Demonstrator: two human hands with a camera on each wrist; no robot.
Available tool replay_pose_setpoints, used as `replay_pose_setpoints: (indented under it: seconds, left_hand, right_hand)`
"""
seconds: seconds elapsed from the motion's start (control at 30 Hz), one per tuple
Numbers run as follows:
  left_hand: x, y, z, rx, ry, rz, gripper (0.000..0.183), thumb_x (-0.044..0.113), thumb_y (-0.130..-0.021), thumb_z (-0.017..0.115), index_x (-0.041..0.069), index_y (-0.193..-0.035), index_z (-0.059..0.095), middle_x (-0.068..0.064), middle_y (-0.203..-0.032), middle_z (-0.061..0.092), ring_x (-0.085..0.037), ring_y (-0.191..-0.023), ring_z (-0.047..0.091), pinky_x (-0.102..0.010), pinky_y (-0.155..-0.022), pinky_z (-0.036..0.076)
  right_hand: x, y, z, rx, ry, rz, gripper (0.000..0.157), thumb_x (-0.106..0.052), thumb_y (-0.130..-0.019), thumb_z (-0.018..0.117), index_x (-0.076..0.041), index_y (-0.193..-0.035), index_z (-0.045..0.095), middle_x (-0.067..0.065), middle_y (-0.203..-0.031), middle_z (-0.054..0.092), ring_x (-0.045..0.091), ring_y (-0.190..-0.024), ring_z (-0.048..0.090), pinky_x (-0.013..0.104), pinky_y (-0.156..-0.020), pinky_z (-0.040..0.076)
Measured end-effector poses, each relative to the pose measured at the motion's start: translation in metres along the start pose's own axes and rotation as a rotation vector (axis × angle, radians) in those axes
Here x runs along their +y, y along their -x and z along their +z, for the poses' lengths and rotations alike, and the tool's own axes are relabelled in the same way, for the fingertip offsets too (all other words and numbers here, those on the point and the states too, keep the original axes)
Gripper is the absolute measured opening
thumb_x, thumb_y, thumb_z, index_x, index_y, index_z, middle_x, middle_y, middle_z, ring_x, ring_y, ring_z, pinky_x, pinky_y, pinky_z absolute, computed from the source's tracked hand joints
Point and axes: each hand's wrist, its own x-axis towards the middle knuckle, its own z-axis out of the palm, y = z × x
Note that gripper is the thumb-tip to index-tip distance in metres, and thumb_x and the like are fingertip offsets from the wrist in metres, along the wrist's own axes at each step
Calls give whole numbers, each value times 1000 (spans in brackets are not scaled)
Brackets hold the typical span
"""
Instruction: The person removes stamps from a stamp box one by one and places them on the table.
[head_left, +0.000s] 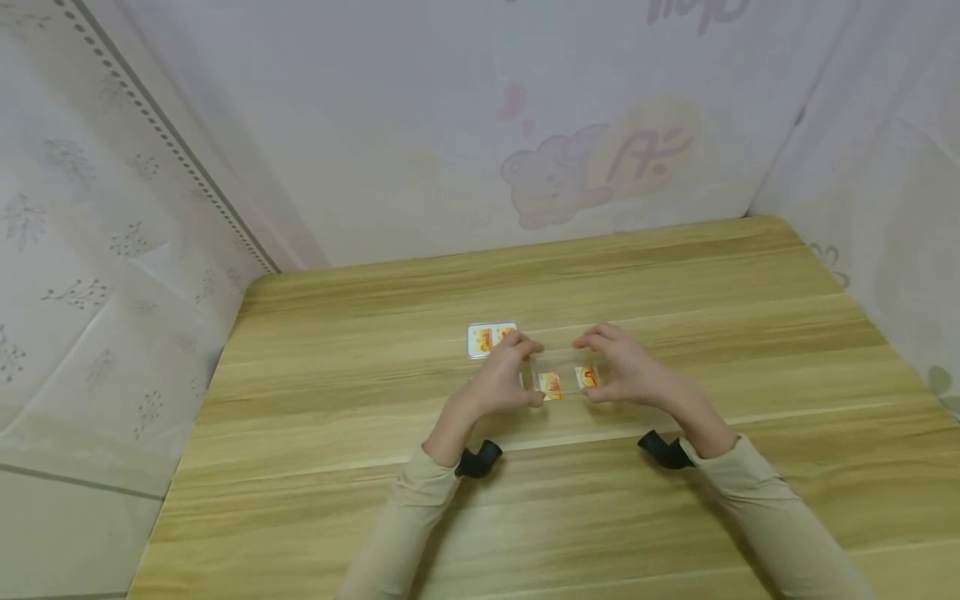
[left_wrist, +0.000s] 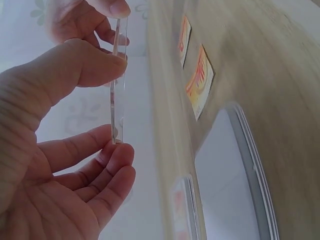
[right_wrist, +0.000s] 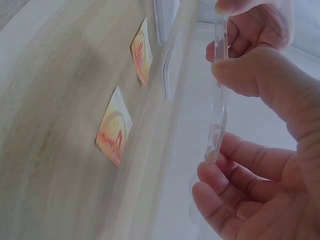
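Observation:
Between both hands a clear plastic plate (head_left: 564, 360), thin and see-through, is held above the table. My left hand (head_left: 502, 377) pinches its left end, thumb on the near edge and fingertips on the far one. At the other end, my right hand (head_left: 628, 367) grips it the same way. Two orange-and-yellow stamps (head_left: 551, 386) (right_wrist: 115, 127) lie apart on the wood below, showing through the plate in the head view. Beside them, a flat white case (left_wrist: 225, 170) is mostly hidden by my left hand in the head view.
Behind my left hand lies a flat clear-edged case (head_left: 480, 340) with orange stamps in it. The wood-grain table (head_left: 360, 400) meets a pale patterned curtain (head_left: 375, 167) at the back and sides. Black curved pieces (head_left: 480, 460) sit at both wrists.

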Motion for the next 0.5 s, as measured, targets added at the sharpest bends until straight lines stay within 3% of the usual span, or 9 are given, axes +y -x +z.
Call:
replay_pose_setpoints:
  seconds: [0.5]
  left_hand:
    - [-9,14,-12,27,-32,5,59,7,-65,81,-9,-117,57,-17,-109,51,-26,-96,52,-36,-83,45]
  right_hand:
    - [-13,-14,9,-11,23,-35,58,-11,-65,81,7,-114,56,16,-113,54,31,-103,51,45,-84,46]
